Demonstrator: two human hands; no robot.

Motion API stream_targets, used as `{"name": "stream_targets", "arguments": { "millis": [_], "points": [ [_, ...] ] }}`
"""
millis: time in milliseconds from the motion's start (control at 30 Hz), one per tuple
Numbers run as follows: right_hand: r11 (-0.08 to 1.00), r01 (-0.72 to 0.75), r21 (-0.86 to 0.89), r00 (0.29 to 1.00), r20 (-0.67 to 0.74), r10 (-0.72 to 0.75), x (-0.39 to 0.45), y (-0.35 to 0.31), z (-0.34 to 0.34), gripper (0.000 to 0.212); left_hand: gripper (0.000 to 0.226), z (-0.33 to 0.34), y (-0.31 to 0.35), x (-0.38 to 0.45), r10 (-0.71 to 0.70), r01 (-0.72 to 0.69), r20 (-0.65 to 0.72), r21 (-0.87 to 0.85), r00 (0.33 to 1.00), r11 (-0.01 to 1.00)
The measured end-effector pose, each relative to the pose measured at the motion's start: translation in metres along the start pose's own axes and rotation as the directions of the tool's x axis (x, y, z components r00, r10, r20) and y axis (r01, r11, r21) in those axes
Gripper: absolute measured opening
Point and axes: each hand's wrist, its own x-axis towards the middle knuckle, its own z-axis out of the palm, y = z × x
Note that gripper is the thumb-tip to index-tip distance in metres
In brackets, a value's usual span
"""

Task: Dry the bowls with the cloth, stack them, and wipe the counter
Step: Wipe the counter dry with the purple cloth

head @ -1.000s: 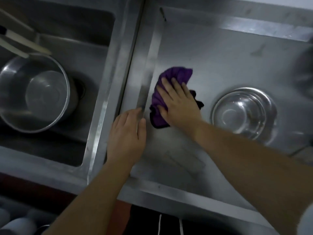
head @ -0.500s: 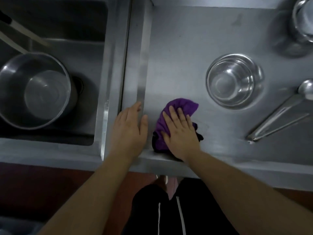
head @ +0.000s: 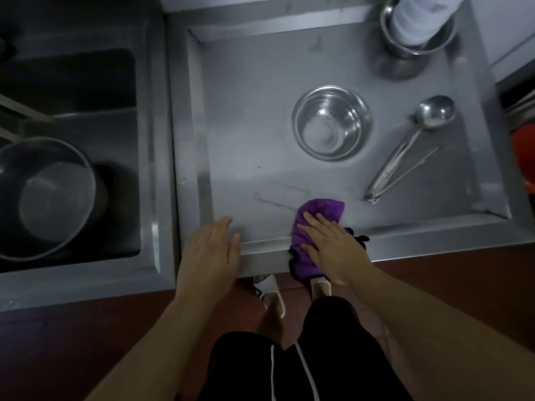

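Note:
A purple cloth [head: 321, 214] lies on the front rim of the steel counter [head: 254, 111] and hangs partly over its edge. My right hand [head: 333, 247] presses flat on the cloth, fingers spread. My left hand [head: 211, 250] rests flat on the counter's front edge to the left of the cloth, holding nothing. A stack of steel bowls [head: 331, 123] stands upright in the middle of the counter, beyond the cloth. Thin streaks of water show on the counter just left of the cloth.
A steel ladle [head: 411, 140] lies right of the bowls. A steel container [head: 417, 27] with white things in it stands at the back right. The sink [head: 72, 91] on the left holds a large steel pot [head: 46, 198]. A red object [head: 525, 160] is at the right edge.
My right hand has dragged the cloth from the counter's left middle toward me and rightward, onto the front edge. My left hand stayed on the counter's front left corner.

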Motion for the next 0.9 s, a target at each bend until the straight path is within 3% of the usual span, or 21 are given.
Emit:
{"name": "stream_targets", "arguments": {
  "millis": [167, 333, 500, 567, 600, 667, 733, 767, 900],
  "points": [
    [0.99, -0.127, -0.053, 0.991, -0.035, 0.126, -0.04, 0.065, -0.015, 0.052, 0.047, 0.014, 0.037, 0.002, 0.059, -0.061, 0.043, 0.029, 0.997, 0.998],
    [0.981, -0.19, 0.026, 0.98, -0.047, 0.191, -0.067, 0.111, -0.036, 0.042, 0.046, 0.028, 0.09, -0.003, 0.11, -0.116, 0.082, 0.072, 0.99, 0.991],
    [0.909, -0.291, 0.298, 0.954, 0.015, 0.3, -0.085, 0.13, -0.058, 0.031, 0.044, 0.044, 0.16, -0.016, 0.201, -0.21, 0.099, 0.092, 0.975, 0.973],
    [0.773, -0.373, 0.514, 0.923, 0.115, 0.368, -0.096, 0.135, -0.077, 0.035, 0.046, 0.047, 0.188, -0.023, 0.221, -0.232, 0.13, 0.076, 0.967, 0.97],
    [0.645, -0.407, 0.647, 0.901, 0.169, 0.399, -0.104, 0.137, -0.089, 0.035, 0.047, 0.048, 0.201, -0.026, 0.217, -0.226, 0.141, 0.057, 0.966, 0.972],
    [0.251, -0.413, 0.876, 0.858, 0.282, 0.428, -0.119, 0.14, -0.111, 0.033, 0.046, 0.046, 0.222, -0.031, 0.193, -0.195, 0.151, -0.006, 0.969, 0.981],
    [-0.156, -0.355, 0.922, 0.846, 0.388, 0.366, -0.139, 0.142, -0.136, 0.031, 0.044, 0.039, 0.245, -0.037, 0.16, -0.146, 0.157, -0.096, 0.975, 0.985],
    [-0.267, -0.35, 0.898, 0.846, 0.426, 0.322, -0.15, 0.141, -0.15, 0.033, 0.044, 0.035, 0.256, -0.039, 0.146, -0.125, 0.157, -0.14, 0.977, 0.982],
    [-0.373, -0.225, 0.9, 0.919, 0.323, 0.227, -0.171, 0.145, -0.207, 0.045, 0.052, 0.004, 0.295, -0.042, 0.117, -0.063, 0.141, -0.341, 0.983, 0.938]
  ]
}}
